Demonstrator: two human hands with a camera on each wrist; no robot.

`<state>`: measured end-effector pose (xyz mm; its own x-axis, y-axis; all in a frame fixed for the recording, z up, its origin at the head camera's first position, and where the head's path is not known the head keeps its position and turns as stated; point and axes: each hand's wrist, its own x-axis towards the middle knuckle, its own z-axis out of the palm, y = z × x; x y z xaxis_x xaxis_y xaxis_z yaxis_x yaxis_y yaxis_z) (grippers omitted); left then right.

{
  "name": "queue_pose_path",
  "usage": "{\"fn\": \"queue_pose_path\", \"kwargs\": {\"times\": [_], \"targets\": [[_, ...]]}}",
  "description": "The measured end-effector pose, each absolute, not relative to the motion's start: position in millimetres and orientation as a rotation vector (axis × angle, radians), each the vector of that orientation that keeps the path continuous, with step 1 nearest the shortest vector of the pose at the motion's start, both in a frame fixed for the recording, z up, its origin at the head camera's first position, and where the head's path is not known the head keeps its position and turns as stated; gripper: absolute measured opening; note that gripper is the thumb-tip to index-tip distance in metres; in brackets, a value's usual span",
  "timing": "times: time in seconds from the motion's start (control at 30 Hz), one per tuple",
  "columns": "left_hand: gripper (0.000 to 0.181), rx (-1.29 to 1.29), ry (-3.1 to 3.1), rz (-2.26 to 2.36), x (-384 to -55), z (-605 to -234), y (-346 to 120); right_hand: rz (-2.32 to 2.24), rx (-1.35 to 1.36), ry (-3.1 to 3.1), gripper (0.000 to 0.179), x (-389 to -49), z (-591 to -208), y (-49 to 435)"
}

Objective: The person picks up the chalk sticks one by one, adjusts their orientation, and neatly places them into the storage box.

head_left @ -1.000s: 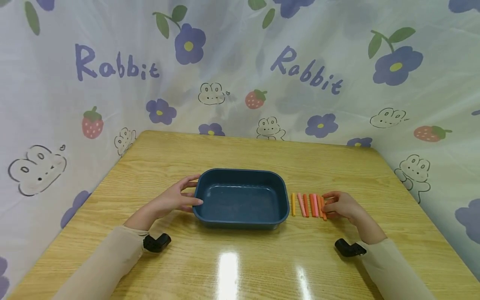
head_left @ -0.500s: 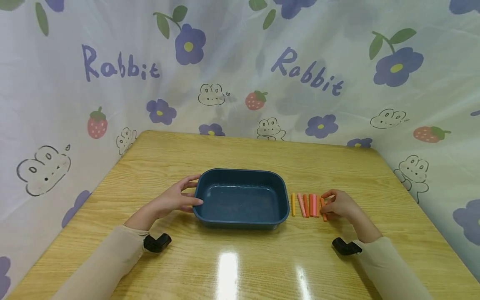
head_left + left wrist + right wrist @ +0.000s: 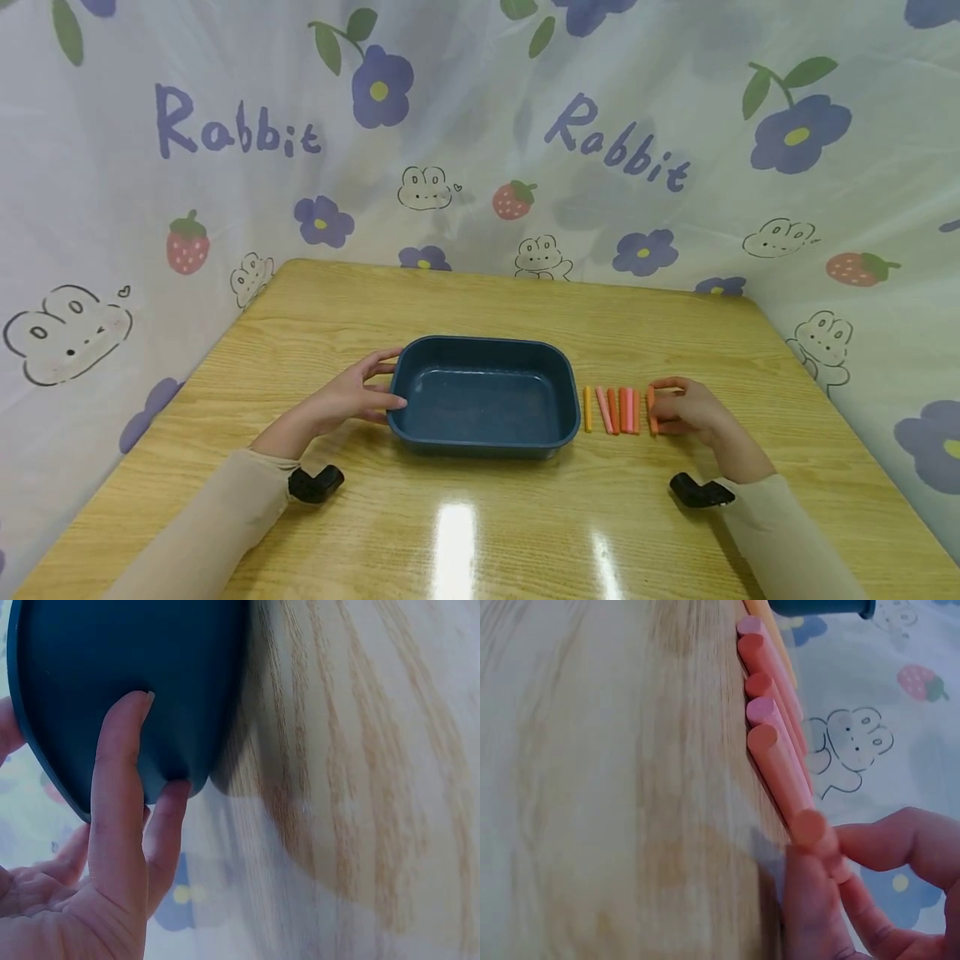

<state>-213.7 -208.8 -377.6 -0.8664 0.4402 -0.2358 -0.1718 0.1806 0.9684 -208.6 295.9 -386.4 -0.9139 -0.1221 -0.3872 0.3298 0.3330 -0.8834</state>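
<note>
A dark blue rectangular basin (image 3: 483, 408) sits on the wooden table. My left hand (image 3: 352, 396) holds its left end; the thumb laps over the rim and the other fingers lie against the outer wall (image 3: 180, 667). To the right of the basin is a row of chalk sticks, among them a yellow one (image 3: 588, 408), pink ones (image 3: 763, 712), red ones (image 3: 754, 651) and an orange one (image 3: 776, 761). Just right of that row, my right hand (image 3: 686, 408) pinches another orange chalk stick (image 3: 810, 827) between thumb and fingers.
The table (image 3: 510, 517) has a light wood grain and two bright reflections near the front. Behind it and at both sides hangs a white curtain (image 3: 465, 100) printed with rabbits, flowers and strawberries. A black wrist camera (image 3: 315, 485) is strapped at each sleeve.
My right hand has drawn its orange chalk stick slightly right, widening the gap to the row. The sticks at the row's right end have closed up a little leftward. My left hand stays put.
</note>
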Motion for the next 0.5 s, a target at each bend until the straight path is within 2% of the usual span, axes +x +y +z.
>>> {"fn": "queue_pose_path", "kwargs": {"times": [0.27,0.5], "targets": [[0.088,0.259,2.001,1.731,-212.3,-375.2,-207.9,-1.895,0.223,1.977,0.065,-209.8,-388.6,299.2],[0.088,0.255,2.003,1.735,-212.3,-375.6,-207.6,-2.09,0.22,1.803,0.056,-210.7,-386.2,294.2]]}}
